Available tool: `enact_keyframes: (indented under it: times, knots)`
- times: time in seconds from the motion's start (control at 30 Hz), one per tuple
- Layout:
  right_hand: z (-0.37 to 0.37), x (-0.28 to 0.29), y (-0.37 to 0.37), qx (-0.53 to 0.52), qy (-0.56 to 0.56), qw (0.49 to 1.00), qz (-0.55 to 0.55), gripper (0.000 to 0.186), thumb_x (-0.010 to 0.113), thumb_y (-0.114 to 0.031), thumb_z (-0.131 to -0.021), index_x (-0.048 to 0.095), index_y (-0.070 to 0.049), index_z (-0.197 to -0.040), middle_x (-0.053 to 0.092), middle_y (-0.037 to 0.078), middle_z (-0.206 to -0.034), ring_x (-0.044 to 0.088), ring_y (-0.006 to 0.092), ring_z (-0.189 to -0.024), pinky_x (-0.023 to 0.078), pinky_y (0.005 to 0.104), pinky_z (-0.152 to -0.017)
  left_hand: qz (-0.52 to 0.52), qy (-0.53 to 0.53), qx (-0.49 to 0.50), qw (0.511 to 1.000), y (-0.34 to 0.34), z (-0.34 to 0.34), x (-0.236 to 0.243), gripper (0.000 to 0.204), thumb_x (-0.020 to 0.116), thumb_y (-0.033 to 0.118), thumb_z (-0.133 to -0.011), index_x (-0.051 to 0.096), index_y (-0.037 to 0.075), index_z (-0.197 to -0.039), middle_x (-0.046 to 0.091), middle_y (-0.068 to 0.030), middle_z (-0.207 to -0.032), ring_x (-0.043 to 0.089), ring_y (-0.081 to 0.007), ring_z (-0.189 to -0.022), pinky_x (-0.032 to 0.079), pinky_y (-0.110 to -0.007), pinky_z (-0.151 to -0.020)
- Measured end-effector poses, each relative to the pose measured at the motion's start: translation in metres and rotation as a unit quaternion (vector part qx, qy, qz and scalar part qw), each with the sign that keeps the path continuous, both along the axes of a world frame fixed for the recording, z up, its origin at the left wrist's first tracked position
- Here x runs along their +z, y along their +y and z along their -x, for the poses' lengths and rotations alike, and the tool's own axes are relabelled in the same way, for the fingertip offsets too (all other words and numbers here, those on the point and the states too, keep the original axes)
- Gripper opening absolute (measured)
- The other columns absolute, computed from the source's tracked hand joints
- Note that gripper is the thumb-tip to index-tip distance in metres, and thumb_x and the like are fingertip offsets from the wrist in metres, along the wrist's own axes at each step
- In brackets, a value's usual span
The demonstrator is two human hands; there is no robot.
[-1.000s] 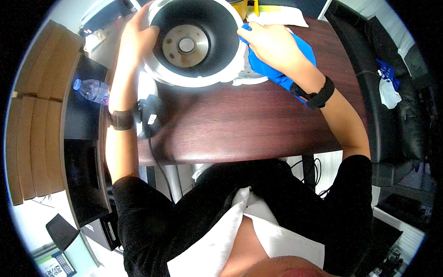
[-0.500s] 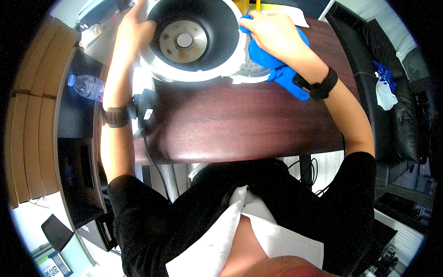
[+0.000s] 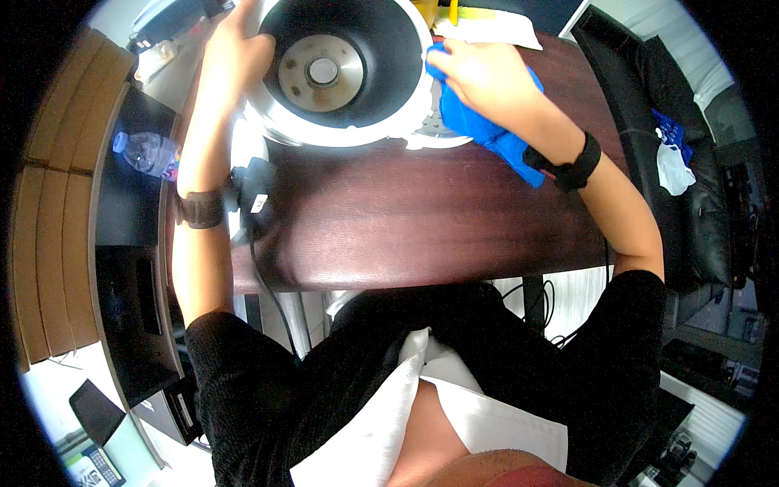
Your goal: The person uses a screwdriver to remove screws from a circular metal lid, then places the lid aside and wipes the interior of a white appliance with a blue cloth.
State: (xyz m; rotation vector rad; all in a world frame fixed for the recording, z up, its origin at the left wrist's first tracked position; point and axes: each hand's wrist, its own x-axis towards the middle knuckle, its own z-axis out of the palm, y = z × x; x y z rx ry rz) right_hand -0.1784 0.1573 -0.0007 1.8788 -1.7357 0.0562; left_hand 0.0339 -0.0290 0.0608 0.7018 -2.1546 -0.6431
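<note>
An electric cooker body [image 3: 345, 134] with a white rim, dark inner wall and a round stained heating plate [image 3: 345, 91] stands open at the far side of the table. At its left rim my left hand [image 3: 241, 57] is closed, gripping the edge; some fingers are cut off by the picture's top. My right hand [image 3: 491, 77] clutches a blue cloth [image 3: 471, 122] and presses it to the rim's right side. Under the cloth, a perforated metal lid [image 3: 434, 128] shows partly beside the cooker.
The brown table [image 3: 389, 219] curves toward me. A black plug with its cord [image 3: 258, 191] lies left of the cooker. Farther left are a plastic bottle [image 3: 150, 154] and stacked cardboard boxes [image 3: 45, 211]. Something yellow and a white sheet [image 3: 495, 28] lie behind my right hand.
My right hand has shifted slightly down and right along the rim, with the cloth bunched beneath it. My left hand keeps its place on the cooker.
</note>
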Motion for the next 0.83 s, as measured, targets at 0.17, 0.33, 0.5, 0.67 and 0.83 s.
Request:
enact_keyframes:
  times: [0.17,0.33,0.5,0.67,0.83]
  knots:
    - [0.019,0.039,-0.037,0.014,0.016,0.999,0.037,0.021,0.059,-0.021,-0.089,0.064,-0.006,-0.103,0.065,0.015,-0.091,0.065,0.0289,-0.072,0.052,0.0366,-0.064,0.045,-0.01,-0.05,0.998,-0.058,-0.001,-0.029,0.063,0.055,-0.001,-0.075,0.05,0.01,-0.137,0.063,-0.0146,-0.118,0.062,-0.0212,-0.103,0.047,-0.03,-0.09]
    - [0.004,0.069,-0.06,0.1,-0.165,0.977,0.088,0.019,0.051,-0.018,-0.089,0.069,-0.01,-0.092,0.064,0.016,-0.078,0.064,0.0309,-0.066,0.052,0.04,-0.061,0.031,-0.003,-0.041,0.999,-0.054,0.004,-0.031,0.064,0.054,0.001,-0.074,0.05,0.012,-0.137,0.062,-0.0176,-0.122,0.06,-0.0244,-0.111,0.044,-0.031,-0.096]
    - [0.006,0.088,-0.085,0.16,0.021,0.979,0.124,0.02,0.053,-0.014,-0.083,0.066,-0.002,-0.074,0.063,0.019,-0.073,0.065,0.0322,-0.065,0.052,0.0409,-0.061,0.053,-0.026,-0.03,0.998,-0.051,0.003,-0.025,0.063,0.054,0.002,-0.075,0.051,0.015,-0.136,0.06,-0.0194,-0.125,0.058,-0.0264,-0.116,0.042,-0.034,-0.1]
    - [0.002,0.088,-0.084,0.153,-0.012,0.983,0.104,0.019,0.052,-0.015,-0.084,0.067,-0.003,-0.082,0.063,0.017,-0.073,0.065,0.0316,-0.064,0.053,0.0404,-0.061,0.054,-0.019,-0.018,0.998,-0.044,0.003,-0.027,0.063,0.054,0.001,-0.075,0.049,0.014,-0.137,0.059,-0.0188,-0.127,0.057,-0.0263,-0.116,0.042,-0.033,-0.1]
    - [0.014,0.058,-0.069,0.06,0.03,0.998,0.006,0.022,0.053,-0.017,-0.084,0.068,-0.004,-0.093,0.066,0.017,-0.083,0.068,0.0299,-0.074,0.056,0.041,-0.073,0.03,-0.033,0.033,0.998,-0.069,-0.001,-0.033,0.063,0.056,0.003,-0.077,0.047,0.011,-0.139,0.059,-0.0179,-0.126,0.057,-0.0201,-0.115,0.043,-0.028,-0.097]
